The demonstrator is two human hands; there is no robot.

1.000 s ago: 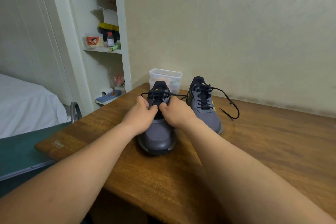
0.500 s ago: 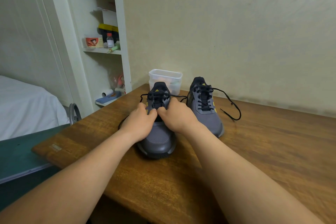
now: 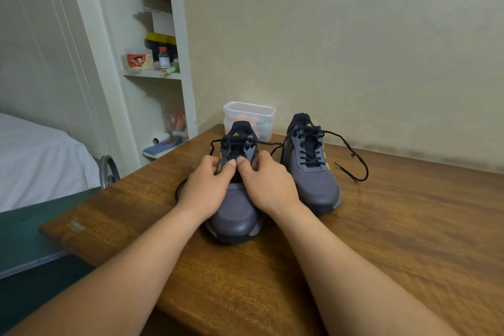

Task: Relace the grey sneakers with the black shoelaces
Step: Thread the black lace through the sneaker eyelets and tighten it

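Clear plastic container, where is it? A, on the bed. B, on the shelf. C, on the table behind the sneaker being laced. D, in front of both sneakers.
C: the clear plastic container stands on the table right behind the sneaker whose shoelace the left hand and right hand pinch.

One counter [image 3: 409,240] bears two grey sneakers [image 3: 234,213] [image 3: 316,183], two black shoelaces [image 3: 237,144] [image 3: 311,157] and one clear tub [image 3: 249,112]; two grips, left [image 3: 203,188] and right [image 3: 268,185].
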